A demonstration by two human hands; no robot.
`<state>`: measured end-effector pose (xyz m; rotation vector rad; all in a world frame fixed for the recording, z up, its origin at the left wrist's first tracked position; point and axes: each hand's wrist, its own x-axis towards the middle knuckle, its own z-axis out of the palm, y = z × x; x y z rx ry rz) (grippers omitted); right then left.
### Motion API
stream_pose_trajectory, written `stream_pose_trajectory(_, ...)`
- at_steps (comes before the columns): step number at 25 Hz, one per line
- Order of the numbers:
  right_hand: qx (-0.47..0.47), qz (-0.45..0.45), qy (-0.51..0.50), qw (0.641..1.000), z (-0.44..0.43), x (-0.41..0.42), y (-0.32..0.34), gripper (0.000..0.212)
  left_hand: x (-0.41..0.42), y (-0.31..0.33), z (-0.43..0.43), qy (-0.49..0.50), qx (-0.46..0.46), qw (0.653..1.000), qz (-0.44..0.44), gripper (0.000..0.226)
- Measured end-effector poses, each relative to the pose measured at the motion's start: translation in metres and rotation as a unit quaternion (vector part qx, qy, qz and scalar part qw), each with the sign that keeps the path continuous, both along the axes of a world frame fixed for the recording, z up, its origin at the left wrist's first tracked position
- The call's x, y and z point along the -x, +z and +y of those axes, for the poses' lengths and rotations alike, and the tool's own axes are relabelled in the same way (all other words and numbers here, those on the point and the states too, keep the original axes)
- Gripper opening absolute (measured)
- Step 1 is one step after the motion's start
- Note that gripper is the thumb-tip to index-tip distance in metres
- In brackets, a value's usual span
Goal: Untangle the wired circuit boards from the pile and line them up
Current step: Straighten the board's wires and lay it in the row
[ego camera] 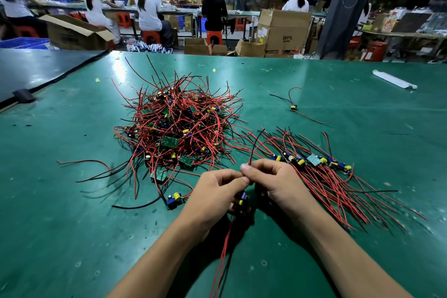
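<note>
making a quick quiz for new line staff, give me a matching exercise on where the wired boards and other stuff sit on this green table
Things:
1 tangled pile
2 lined-up row of boards
3 lone wired board
4 white strip

Places:
a far right, near the back edge
b just right of the right hand
c middle of the table, beyond the left hand
d alone, right of the pile, behind the row

Pairs: 1-c, 2-b, 3-d, 4-a
</note>
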<state>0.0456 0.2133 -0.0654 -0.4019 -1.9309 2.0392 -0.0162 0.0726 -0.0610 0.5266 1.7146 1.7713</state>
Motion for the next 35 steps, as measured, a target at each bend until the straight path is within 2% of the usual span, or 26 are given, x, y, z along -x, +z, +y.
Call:
stream_pose_trajectory(3,-0.007,-0.034,0.027,0.999,0.004,-0.002,0.002,0.015,0.000,0.000,-0.002,-0.006,0.015,1.000,0.022,0.015)
stream_pose_trajectory(7,0.030,-0.038,-0.069,0.996,0.005,0.004,-0.005,0.016,0.003,0.003,-0.004,-0.035,0.001,0.999,-0.019,0.015)
stream_pose_trajectory(12,0.038,0.014,-0.173,0.984,0.006,0.011,-0.006,0.019,0.002,0.005,-0.004,-0.071,0.015,0.997,0.001,0.013)
stream_pose_trajectory(15,0.150,0.047,-0.174,0.972,0.004,0.014,-0.001,0.026,0.002,0.006,-0.004,-0.076,0.005,0.997,-0.002,0.014)
stream_pose_trajectory(18,0.280,0.031,-0.139,0.949,0.004,0.014,0.005,0.032,0.001,0.004,-0.005,-0.088,0.010,0.996,0.023,0.013)
stream_pose_trajectory(20,0.321,0.019,-0.121,0.939,0.005,0.013,0.006,0.033,0.000,0.004,-0.005,-0.089,0.012,0.996,0.029,0.014)
stream_pose_trajectory(22,0.297,0.022,-0.107,0.949,0.005,0.012,0.005,0.031,0.000,0.003,-0.006,-0.080,0.012,0.996,0.024,0.015)
stream_pose_trajectory(26,0.109,0.016,-0.036,0.993,0.002,0.004,-0.001,0.031,0.000,0.001,-0.005,-0.034,-0.014,0.999,-0.016,0.013)
stream_pose_trajectory(29,0.010,-0.018,0.007,1.000,-0.003,0.001,-0.007,0.023,0.001,0.000,-0.006,-0.027,-0.026,0.999,-0.007,0.015)
stream_pose_trajectory(35,0.056,-0.012,-0.103,0.993,0.008,0.007,-0.007,0.027,0.003,-0.001,-0.005,-0.042,-0.024,0.999,0.005,0.016)
